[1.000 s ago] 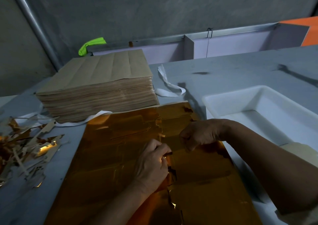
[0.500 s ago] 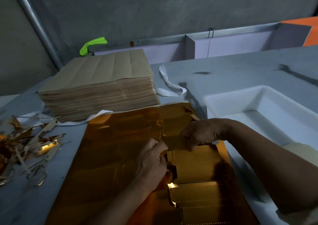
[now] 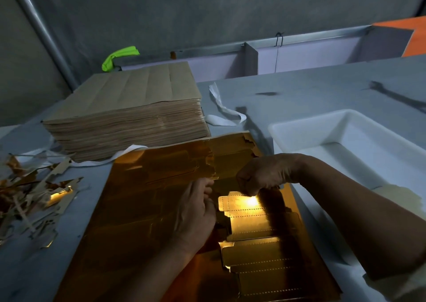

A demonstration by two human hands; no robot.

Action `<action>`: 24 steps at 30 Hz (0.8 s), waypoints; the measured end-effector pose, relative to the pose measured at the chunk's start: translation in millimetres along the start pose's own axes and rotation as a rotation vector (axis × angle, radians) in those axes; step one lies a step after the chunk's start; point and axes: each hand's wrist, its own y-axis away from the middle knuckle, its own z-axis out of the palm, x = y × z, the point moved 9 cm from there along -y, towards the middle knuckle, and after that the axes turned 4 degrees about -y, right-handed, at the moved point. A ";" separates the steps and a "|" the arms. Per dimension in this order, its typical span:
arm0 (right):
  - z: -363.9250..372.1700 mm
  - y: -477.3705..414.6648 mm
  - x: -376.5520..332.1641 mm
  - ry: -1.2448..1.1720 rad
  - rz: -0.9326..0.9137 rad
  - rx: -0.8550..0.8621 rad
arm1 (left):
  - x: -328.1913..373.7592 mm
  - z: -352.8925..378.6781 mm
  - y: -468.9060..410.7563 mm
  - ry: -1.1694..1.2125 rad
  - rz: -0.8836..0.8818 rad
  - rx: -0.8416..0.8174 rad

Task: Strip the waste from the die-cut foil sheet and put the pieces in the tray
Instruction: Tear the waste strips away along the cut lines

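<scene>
A gold die-cut foil sheet (image 3: pixel 147 209) lies flat on the grey table in front of me. Along a tear down its middle, a cut piece with perforated lines (image 3: pixel 251 218) is tilted up out of the sheet and catches the light. My right hand (image 3: pixel 265 174) pinches that piece at its top edge. My left hand (image 3: pixel 196 211) lies curled on the sheet just left of the tear, its fingertips at the torn edge; what they hold is hidden. The white tray (image 3: pixel 306 126) stands to the right, close to my right forearm.
A thick stack of brown sheets (image 3: pixel 129 119) sits behind the foil sheet. Several foil and card scraps (image 3: pixel 34 200) are heaped at the left. A white strip (image 3: pixel 221 110) lies behind the sheet, and a green object (image 3: pixel 119 56) sits by the back wall.
The cut piece has come further out of the sheet along the tear and tilted up, now shining. My right hand has lifted its top edge a little; my left hand has stayed put.
</scene>
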 end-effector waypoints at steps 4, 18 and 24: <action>0.0 -1.2 0.8 -0.027 0.005 0.005 | -4.9 -4.6 -2.7 0.099 -0.076 -0.002; 3.2 -2.0 2.8 -0.017 0.018 -0.027 | -0.2 17.4 32.1 0.246 -0.252 -0.636; 1.9 -1.2 2.8 -0.018 0.027 -0.013 | 2.6 29.3 41.1 0.214 -0.201 -0.848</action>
